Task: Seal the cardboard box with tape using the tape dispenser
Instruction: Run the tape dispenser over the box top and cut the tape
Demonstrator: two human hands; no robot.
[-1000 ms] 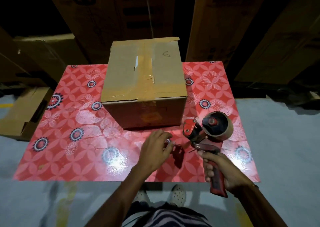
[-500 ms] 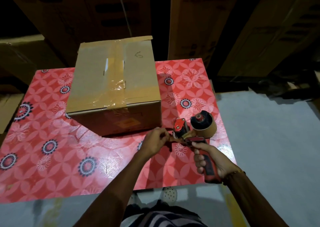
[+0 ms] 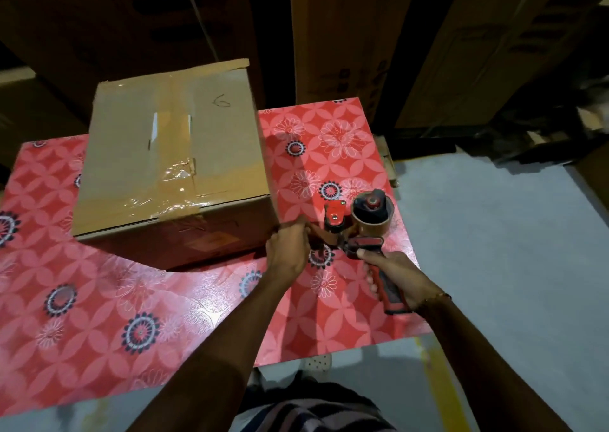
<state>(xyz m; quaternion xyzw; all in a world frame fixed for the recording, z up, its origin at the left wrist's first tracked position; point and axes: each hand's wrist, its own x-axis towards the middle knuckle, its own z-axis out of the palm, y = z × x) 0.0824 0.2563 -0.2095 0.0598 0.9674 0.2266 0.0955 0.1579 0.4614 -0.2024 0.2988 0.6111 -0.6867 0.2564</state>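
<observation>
A closed cardboard box point(image 3: 131, 154) stands on a red flowered table point(image 3: 99, 299), with brown tape running down the middle of its top and over the front edge. To its right I hold a red tape dispenser point(image 3: 359, 237) with a brown roll; my right hand point(image 3: 395, 283) grips its handle. My left hand point(image 3: 286, 250) pinches the free end of the tape at the dispenser's front, close to the box's lower right corner. A short strip of tape stretches between my two hands.
Tall dark cardboard cartons point(image 3: 362, 52) stand behind the table. A grey floor point(image 3: 510, 267) lies to the right, with a yellow line near the table's front corner. My striped clothing and a shoe show at the bottom edge.
My left hand has gone from the table to the dispenser's front and taken the tape end. Both hands with the dispenser have moved up toward the box's lower right corner. My view has shifted right.
</observation>
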